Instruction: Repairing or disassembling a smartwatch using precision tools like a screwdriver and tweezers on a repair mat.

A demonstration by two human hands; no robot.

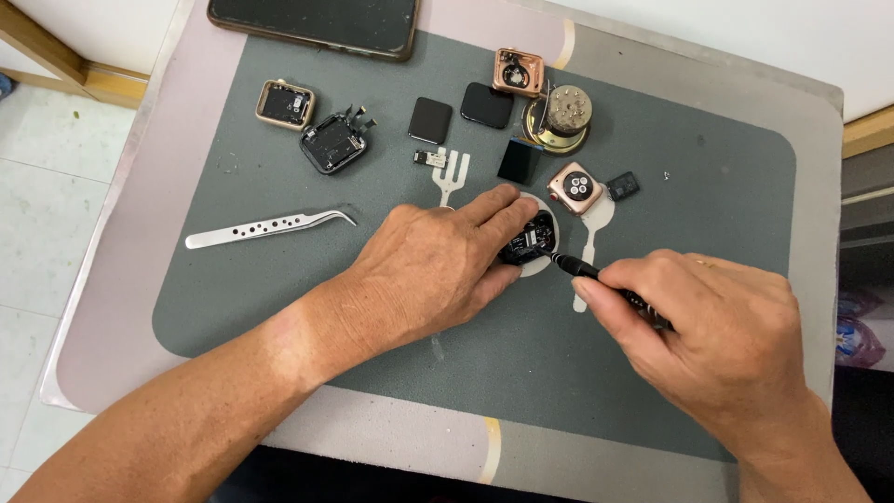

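Black opened watch case, circuitry inside

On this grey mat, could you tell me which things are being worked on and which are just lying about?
In use:
left hand
opened black watch body
right hand
black screwdriver

Lying about:
tweezers
phone
rose-gold watch case
black screens
round metal part

two black square watch screens lie beside a dark phone screen.
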